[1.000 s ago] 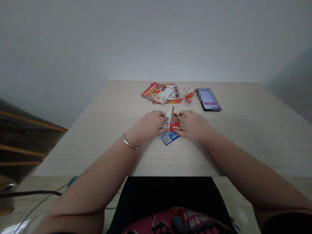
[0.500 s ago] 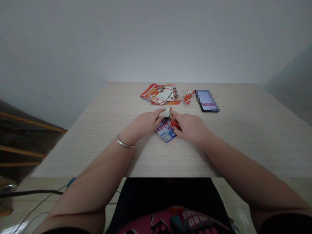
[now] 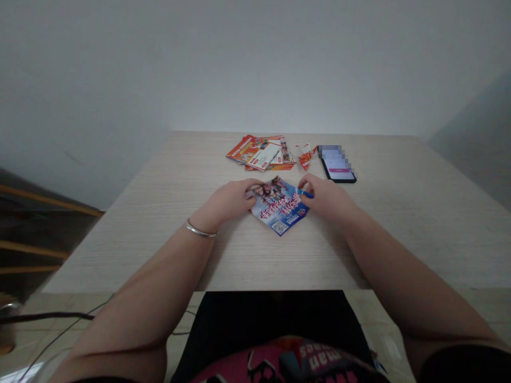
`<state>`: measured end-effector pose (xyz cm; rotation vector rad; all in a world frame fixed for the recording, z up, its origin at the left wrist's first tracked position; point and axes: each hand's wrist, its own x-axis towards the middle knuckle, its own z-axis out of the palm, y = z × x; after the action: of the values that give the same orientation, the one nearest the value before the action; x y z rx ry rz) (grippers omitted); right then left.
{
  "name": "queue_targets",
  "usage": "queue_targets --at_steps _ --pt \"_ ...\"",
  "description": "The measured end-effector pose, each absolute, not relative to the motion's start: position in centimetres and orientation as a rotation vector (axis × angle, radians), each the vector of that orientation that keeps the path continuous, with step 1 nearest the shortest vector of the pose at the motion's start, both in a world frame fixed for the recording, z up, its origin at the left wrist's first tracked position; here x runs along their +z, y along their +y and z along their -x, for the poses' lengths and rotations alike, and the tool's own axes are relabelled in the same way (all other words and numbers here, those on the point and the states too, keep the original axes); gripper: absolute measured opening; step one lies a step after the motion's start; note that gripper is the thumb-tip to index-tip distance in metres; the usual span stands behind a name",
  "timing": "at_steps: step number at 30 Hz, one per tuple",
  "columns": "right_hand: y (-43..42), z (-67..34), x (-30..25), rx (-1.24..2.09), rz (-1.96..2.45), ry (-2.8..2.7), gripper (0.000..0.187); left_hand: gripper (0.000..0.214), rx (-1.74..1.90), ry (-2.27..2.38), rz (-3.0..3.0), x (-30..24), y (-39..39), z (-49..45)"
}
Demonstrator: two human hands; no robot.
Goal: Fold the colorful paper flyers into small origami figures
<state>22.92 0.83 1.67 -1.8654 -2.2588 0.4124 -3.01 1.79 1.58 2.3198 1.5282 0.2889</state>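
So we've got the blue QR-code flyer [image 3: 278,208] sitting between our left hand [image 3: 235,201] and right hand [image 3: 326,197], QR corner [image 3: 280,227] pointing at us; both are pinching its side edges, neither's nearer.

A phone [image 3: 337,164] lies on the table [image 3: 399,186] — screen [image 3: 335,158] lit

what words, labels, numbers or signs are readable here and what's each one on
"man", apparently: printed top; adjoining lettering unclear.
QR code: folded blue flyer; its characters are too blurred.
Leaflets, red-and-white paper: lettering too small.
Phone: screen blurred, unreadable.
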Motion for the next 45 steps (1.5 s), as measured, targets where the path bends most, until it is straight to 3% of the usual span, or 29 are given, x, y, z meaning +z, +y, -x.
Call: queue_targets --at_steps 16,20,24,33,38,45 --pt "2.7 -25.0 2.5 0.511 1.759 -2.525 0.016 0.053 0.273 1.310 -2.258 2.3 3.1 4.1" --pt "2.8 -25.4 2.5 0.469 1.697 -2.566 0.019 0.033 0.320 1.266 -2.264 1.6 3.7 4.6" --pt "2.5 -25.4 2.4 0.386 1.500 -2.617 0.033 0.021 0.287 1.211 -2.393 1.3 4.3 5.0" --pt "1.2 -24.5 2.3 0.472 1.087 -2.810 0.055 0.053 0.188 1.081 -2.406 1.2 4.7 5.6" --pt "1.4 -24.8 2.2 0.408 1.126 -2.836 0.081 0.047 0.214 1.098 -2.422 0.7 4.9 5.4" --pt "1.8 -24.7 1.8 0.351 0.993 -2.835 0.058 0.051 0.210 1.112 -2.458 0.8 4.7 4.9"
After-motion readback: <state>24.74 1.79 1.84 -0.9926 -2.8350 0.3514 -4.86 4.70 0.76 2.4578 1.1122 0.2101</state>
